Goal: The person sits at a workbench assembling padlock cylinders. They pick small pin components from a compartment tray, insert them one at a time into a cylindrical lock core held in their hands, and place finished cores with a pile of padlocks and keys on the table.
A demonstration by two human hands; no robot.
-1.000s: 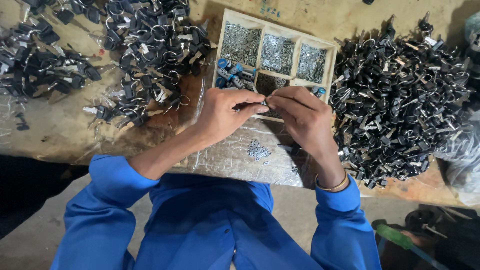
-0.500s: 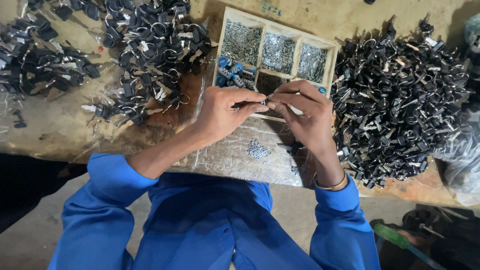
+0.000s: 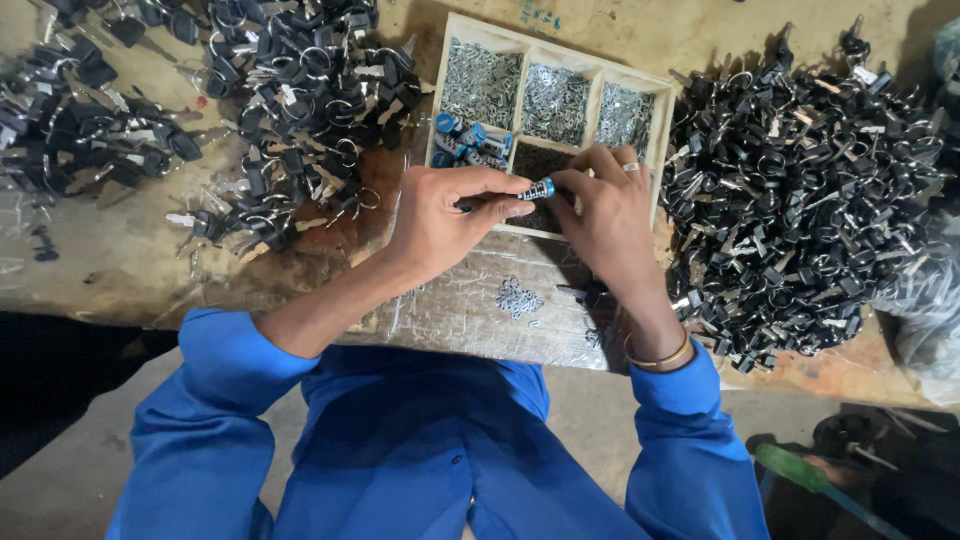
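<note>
My left hand [image 3: 440, 215] and my right hand [image 3: 610, 215] meet over the front edge of a wooden compartment tray [image 3: 560, 52]. Between the fingertips of both hands sits a small blue-capped cylinder part [image 3: 538, 189], held level. My right hand wears a ring and a gold bangle at the wrist. The tray's back compartments hold tiny silver metal pieces; a front compartment holds several more blue-capped cylinders [image 3: 465, 140]. A small heap of silver pieces [image 3: 518, 297] lies on the plastic-covered board below my hands.
A large pile of black-headed keys [image 3: 800, 200] fills the bench to the right. Another pile of keys on rings [image 3: 300, 100] lies left of the tray, with more keys [image 3: 80, 130] at far left. A green-handled tool [image 3: 800, 470] lies on the floor.
My hands have shifted slightly; the blue-capped part now shows clearly between the fingertips of both hands. The piles and tray have not moved.
</note>
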